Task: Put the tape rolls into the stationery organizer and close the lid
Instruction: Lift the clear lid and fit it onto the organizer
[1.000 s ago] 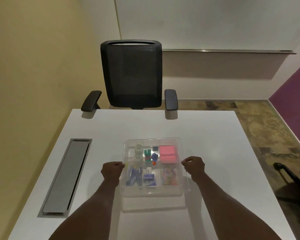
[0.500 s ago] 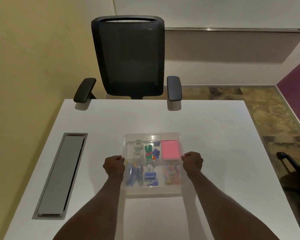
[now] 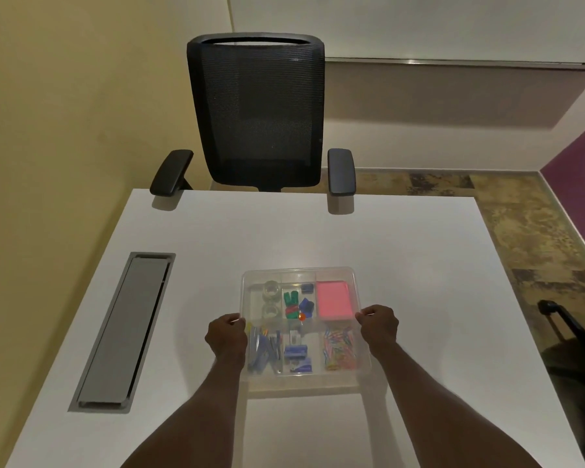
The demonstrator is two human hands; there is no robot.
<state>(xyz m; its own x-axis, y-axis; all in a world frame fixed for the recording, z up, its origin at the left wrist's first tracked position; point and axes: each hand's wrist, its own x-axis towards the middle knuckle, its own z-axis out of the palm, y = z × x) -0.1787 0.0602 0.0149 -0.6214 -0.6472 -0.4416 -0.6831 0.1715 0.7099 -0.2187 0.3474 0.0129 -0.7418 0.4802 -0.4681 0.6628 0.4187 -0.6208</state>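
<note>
A clear plastic stationery organizer (image 3: 298, 273) sits on the white table (image 3: 402, 265), with its clear lid lying over it. Two clear tape rolls (image 3: 271, 288) lie in its far left compartment. Other compartments hold a pink pad, green and blue clips, blue staplers and coloured paper clips. My left hand (image 3: 226, 336) grips the left edge of the lid with fingers closed. My right hand (image 3: 379, 321) grips the right edge the same way.
A black mesh office chair (image 3: 255, 109) stands at the table's far side. A grey cable hatch (image 3: 124, 332) is set into the table on the left. A dark chair base (image 3: 561, 319) sits on the floor at right.
The lid was tilted above the organizer and now lies lower and flatter on it. Both hands have stayed on its side edges. The camera has tipped a little.
</note>
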